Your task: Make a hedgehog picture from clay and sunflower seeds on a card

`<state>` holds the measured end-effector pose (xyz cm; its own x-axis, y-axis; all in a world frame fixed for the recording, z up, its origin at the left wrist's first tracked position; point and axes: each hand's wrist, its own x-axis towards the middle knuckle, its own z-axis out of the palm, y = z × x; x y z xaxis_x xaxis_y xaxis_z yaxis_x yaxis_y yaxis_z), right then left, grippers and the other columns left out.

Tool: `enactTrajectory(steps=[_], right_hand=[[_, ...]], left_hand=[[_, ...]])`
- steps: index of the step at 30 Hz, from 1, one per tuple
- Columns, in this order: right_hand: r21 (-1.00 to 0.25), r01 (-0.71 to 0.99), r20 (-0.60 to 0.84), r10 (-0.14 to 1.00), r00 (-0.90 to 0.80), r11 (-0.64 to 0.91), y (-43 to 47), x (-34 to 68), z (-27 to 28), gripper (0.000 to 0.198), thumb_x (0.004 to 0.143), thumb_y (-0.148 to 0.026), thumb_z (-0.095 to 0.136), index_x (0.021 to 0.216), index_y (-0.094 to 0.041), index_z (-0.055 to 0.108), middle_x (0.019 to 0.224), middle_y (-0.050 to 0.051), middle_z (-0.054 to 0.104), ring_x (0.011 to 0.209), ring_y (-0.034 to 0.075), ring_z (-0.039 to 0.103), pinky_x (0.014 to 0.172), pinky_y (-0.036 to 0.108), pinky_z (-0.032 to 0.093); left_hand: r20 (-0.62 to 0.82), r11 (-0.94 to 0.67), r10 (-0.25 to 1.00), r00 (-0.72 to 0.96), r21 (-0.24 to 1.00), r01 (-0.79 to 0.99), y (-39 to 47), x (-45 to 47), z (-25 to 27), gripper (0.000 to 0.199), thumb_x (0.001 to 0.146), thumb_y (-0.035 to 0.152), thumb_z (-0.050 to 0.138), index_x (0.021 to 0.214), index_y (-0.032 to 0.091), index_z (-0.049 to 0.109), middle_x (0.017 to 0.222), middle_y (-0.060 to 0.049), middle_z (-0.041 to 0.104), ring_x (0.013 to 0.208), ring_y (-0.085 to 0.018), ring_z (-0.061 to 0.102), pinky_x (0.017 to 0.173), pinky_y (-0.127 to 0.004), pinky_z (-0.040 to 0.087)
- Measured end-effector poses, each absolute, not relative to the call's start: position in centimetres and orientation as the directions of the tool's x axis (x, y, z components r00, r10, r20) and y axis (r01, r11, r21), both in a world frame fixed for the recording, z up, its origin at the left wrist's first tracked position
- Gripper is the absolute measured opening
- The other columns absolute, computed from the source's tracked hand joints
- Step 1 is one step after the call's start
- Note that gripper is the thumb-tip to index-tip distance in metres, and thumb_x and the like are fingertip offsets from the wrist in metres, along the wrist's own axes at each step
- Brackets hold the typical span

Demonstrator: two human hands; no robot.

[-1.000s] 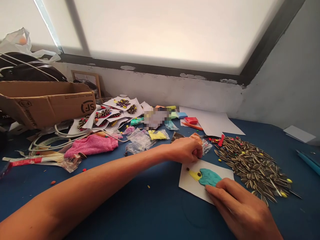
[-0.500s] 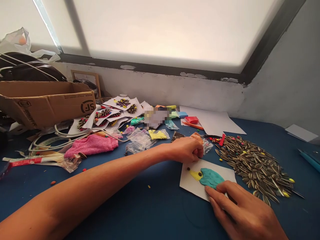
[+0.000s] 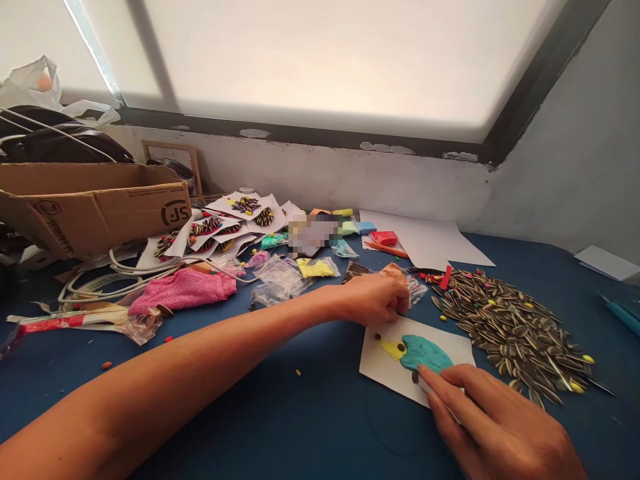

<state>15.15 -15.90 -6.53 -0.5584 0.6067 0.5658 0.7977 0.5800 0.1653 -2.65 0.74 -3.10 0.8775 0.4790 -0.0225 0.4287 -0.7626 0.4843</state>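
Note:
A white card (image 3: 387, 363) lies on the blue table, bearing a teal clay oval (image 3: 425, 353) and a pointed yellow clay piece (image 3: 391, 349) with two dark dots. Below the oval, a third dark clay dot (image 3: 415, 377) shows near the card's lower edge. My left hand (image 3: 377, 298) is closed, fingers curled down at the card's upper left edge; whatever they grip is hidden. Over the lower right corner, my right hand (image 3: 495, 413) has its fingertips beside the third dot, touching the oval's lower edge. White card shows between its parted fingers, which hold nothing visible.
Right of the card is a heap of striped sunflower seeds (image 3: 515, 327). Clay packets, such as a yellow one (image 3: 317, 268), lie behind my left arm. A pink cloth (image 3: 183, 293), a cardboard box (image 3: 95, 220) and seed-covered cards (image 3: 245, 205) are at left. White paper (image 3: 440, 240) lies behind.
My right hand has shifted slightly right and down, and the third dark dot has come into sight by its fingertips. My left hand has stayed nearly still.

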Motion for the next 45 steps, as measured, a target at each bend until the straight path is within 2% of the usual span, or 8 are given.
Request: enactTrajectory(steps=[11, 16, 25, 28, 30, 36, 39, 45], right_hand=[[0.111, 0.785, 0.574, 0.606, -0.551, 0.609, -15.5, 14.4, -6.1, 0.027, 0.101, -0.017, 0.048, 0.092, -0.017, 0.073, 0.072, 0.003, 0.065, 0.057, 0.013, 0.062, 0.056, 0.027, 0.048], [0.136, 0.78, 0.586, 0.585, -0.56, 0.611, -15.6, 14.9, -6.1, 0.025, 0.1, -0.015, 0.051, 0.111, -0.013, 0.073, 0.079, 0.006, 0.071, 0.064, 0.015, 0.068, 0.061, 0.027, 0.053], [0.142, 0.8, 0.681, 0.529, -0.507, 0.583, -15.3, 14.4, -6.0, 0.025, 0.1, -0.013, 0.048, 0.099, -0.014, 0.073, 0.075, 0.004, 0.073, 0.061, 0.014, 0.069, 0.061, 0.027, 0.051], [0.14, 0.806, 0.689, 0.528, -0.497, 0.576, -15.1, 14.2, -5.7, 0.027, 0.101, -0.013, 0.046, 0.096, -0.014, 0.072, 0.073, 0.004, 0.072, 0.059, 0.014, 0.068, 0.06, 0.027, 0.05], [0.136, 0.809, 0.693, 0.529, -0.491, 0.572, -15.0, 14.1, -5.5, 0.028, 0.102, -0.013, 0.045, 0.094, -0.014, 0.072, 0.071, 0.003, 0.071, 0.058, 0.013, 0.067, 0.059, 0.026, 0.05], [0.136, 0.831, 0.716, 0.526, -0.459, 0.54, -14.8, 14.7, -5.3, 0.026, 0.102, -0.016, 0.047, 0.093, -0.016, 0.072, 0.074, 0.004, 0.072, 0.06, 0.015, 0.069, 0.058, 0.026, 0.051], [-0.012, 0.858, 0.72, 0.599, -0.349, 0.514, -14.6, 15.2, -5.0, 0.021, 0.102, -0.025, 0.052, 0.099, -0.018, 0.071, 0.074, 0.001, 0.072, 0.058, 0.013, 0.069, 0.056, 0.021, 0.053], [-0.554, 0.761, 0.598, 0.797, 0.082, 0.337, -13.6, 15.6, -3.6, 0.024, 0.092, -0.042, 0.063, 0.08, -0.024, 0.072, 0.067, -0.002, 0.075, 0.053, 0.013, 0.069, 0.043, 0.016, 0.051]], left_hand=[[-0.023, -0.766, 0.482, 0.876, 0.474, 0.434, 0.7, -2.6, -3.0, 0.018, 0.084, 0.008, 0.063, 0.098, 0.017, 0.068, 0.102, -0.002, 0.068, 0.089, -0.016, 0.062, 0.068, -0.022, 0.043], [-0.021, -0.76, 0.497, 0.868, 0.473, 0.446, 0.5, -2.6, -2.8, 0.017, 0.084, 0.009, 0.064, 0.098, 0.016, 0.071, 0.098, -0.002, 0.071, 0.086, -0.015, 0.064, 0.066, -0.022, 0.044], [0.145, -0.74, 0.637, 0.757, 0.39, 0.548, 0.8, -3.2, -0.5, 0.025, 0.094, 0.01, 0.049, 0.104, 0.016, 0.071, 0.111, -0.006, 0.073, 0.104, -0.02, 0.066, 0.087, -0.026, 0.048], [0.16, -0.719, 0.682, 0.714, 0.327, 0.613, 2.1, -4.2, -0.9, 0.028, 0.085, 0.005, 0.054, 0.105, 0.015, 0.07, 0.121, -0.011, 0.069, 0.118, -0.027, 0.059, 0.097, -0.034, 0.046], [0.097, -0.728, 0.665, 0.74, 0.306, 0.614, 3.0, -4.9, -1.6, 0.024, 0.074, 0.006, 0.065, 0.096, 0.015, 0.071, 0.109, -0.01, 0.071, 0.107, -0.028, 0.063, 0.093, -0.033, 0.048], [0.139, -0.724, 0.664, 0.735, 0.364, 0.586, 4.0, -5.1, -2.9, 0.03, 0.075, 0.009, 0.07, 0.105, 0.015, 0.072, 0.11, -0.01, 0.07, 0.111, -0.028, 0.063, 0.098, -0.035, 0.047], [0.221, -0.704, 0.681, 0.698, 0.46, 0.541, 3.2, -4.2, -2.4, 0.025, 0.082, 0.006, 0.063, 0.104, 0.011, 0.073, 0.114, -0.013, 0.07, 0.115, -0.028, 0.061, 0.102, -0.036, 0.045], [0.221, -0.641, 0.583, 0.782, 0.716, 0.276, 0.2, -2.6, -1.0, 0.019, 0.094, 0.013, 0.059, 0.105, 0.01, 0.075, 0.103, -0.008, 0.076, 0.093, -0.017, 0.07, 0.082, -0.024, 0.054]])
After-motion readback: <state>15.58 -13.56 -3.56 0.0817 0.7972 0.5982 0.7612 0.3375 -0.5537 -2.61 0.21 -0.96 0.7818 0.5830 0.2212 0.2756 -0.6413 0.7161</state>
